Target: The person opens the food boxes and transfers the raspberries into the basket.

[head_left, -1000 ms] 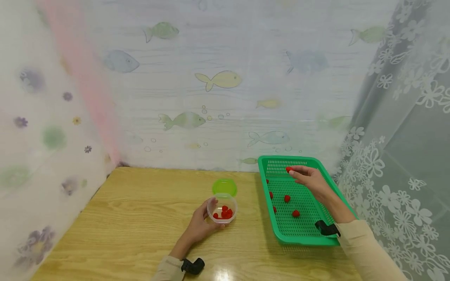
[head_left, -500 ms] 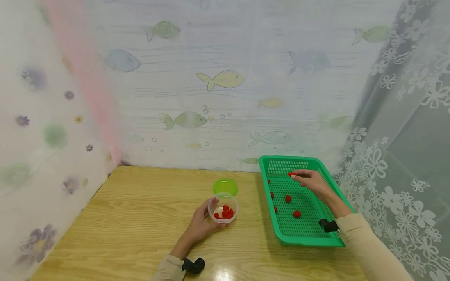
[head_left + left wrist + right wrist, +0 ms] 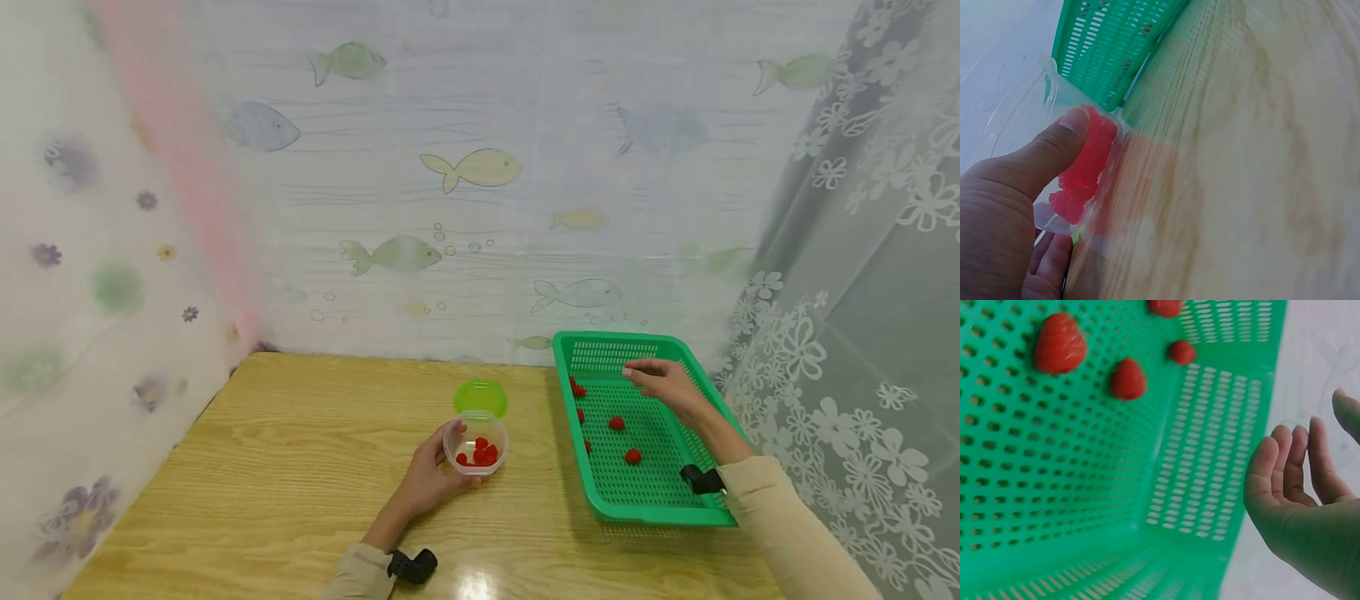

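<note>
My left hand (image 3: 431, 476) holds a small clear plastic tub (image 3: 452, 442) around its side, with the thumb pressed on the outer wall in the left wrist view. Several red raspberries (image 3: 1088, 159) lie bunched in the bottom of that tub. Over the far part of a green slotted basket (image 3: 588, 492), my right hand (image 3: 667, 390) hovers with nothing between its loosely bent fingers. More raspberries are scattered on the basket floor, one (image 3: 633, 457) toward the near end and another (image 3: 617, 423) near the middle. Others sit along the left wall, partly hidden by the rim.
A lime-green round lid (image 3: 481, 400) lies on the wooden table (image 3: 315, 467) just behind the tub. The patterned wall covering (image 3: 480, 317) rises at the table's back edge. A grey floral curtain (image 3: 847, 400) hangs close on the basket's right.
My right hand has let go of the raspberry it pinched, and one more now lies by the basket's left wall. That hand has dipped slightly. The left hand still holds the tub in place.
</note>
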